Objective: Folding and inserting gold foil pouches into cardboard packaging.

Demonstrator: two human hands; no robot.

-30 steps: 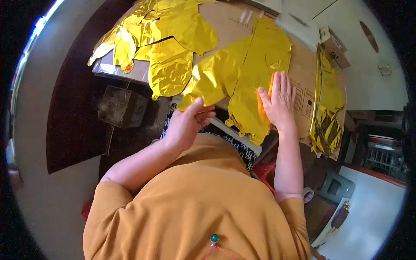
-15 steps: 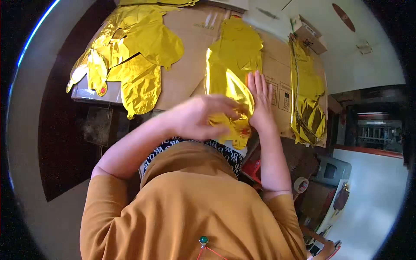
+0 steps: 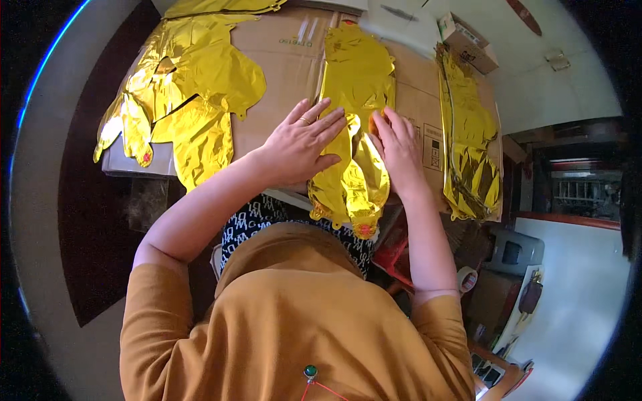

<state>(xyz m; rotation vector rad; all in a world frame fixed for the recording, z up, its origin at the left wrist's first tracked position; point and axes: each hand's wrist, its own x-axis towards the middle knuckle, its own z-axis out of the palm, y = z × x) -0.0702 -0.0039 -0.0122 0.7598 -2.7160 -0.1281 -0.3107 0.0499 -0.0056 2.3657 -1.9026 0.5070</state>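
Note:
A long strip of folded gold foil balloon, uninflated and creased, lies on brown cardboard with its near end reaching past the edge toward my lap. My left hand rests on the strip's left edge, palm down and fingers apart. On the opposite edge is my right hand, its fingers slightly bent and touching the foil; nothing shows gripped in it. A small orange patch sits by its fingertips, too unclear to name. Between the hands the foil is crumpled and shiny.
Several flat gold foil balloons overlap at the left, some hanging over the cardboard's edge. Another folded foil strip lies to the right, with a small carton beyond it. A tape roll and grey plastic case are lower right.
My left hand has moved up and away from me from above the near part of the foil, now flat at its left edge. My right hand's fingers have bent inward. The near end has shifted.

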